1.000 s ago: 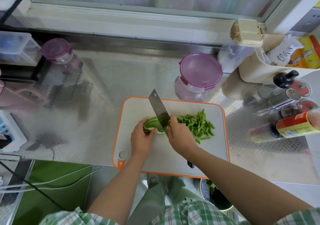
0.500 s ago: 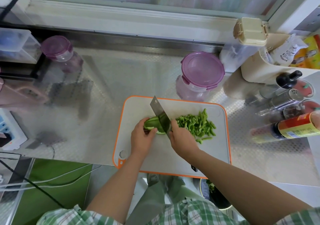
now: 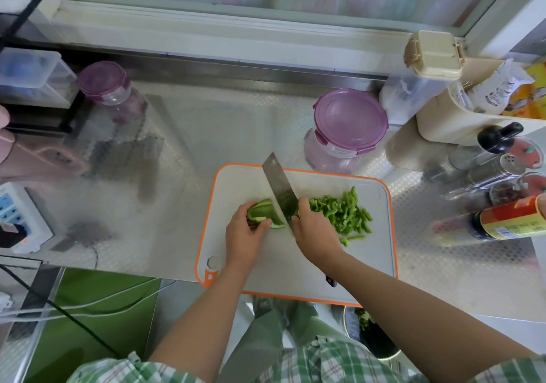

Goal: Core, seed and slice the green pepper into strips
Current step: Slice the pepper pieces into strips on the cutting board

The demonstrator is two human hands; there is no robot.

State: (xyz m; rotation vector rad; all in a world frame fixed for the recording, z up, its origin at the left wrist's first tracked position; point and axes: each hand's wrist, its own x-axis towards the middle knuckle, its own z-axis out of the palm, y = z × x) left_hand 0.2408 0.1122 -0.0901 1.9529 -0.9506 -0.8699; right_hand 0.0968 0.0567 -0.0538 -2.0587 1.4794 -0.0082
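While our left hand [image 3: 245,238], fingers curled, pins the pepper stub [image 3: 261,212] on the cutting board [image 3: 280,264] and our right hand [image 3: 314,232] grips the knife [image 3: 276,183], little has shifted in a second, so slicing continues, nearly done.

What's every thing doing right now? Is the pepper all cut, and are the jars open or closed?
Left hand: holds the pepper piece down.
Right hand: grips the knife.
Pepper piece: not yet cut into strips.
Knife: blade against the pepper piece's cut end.
Pepper strips: cut, piled right of the knife.
Cutting board: lying flat.
Big purple-lidded jar: closed.
Small purple-lidded jar: closed.
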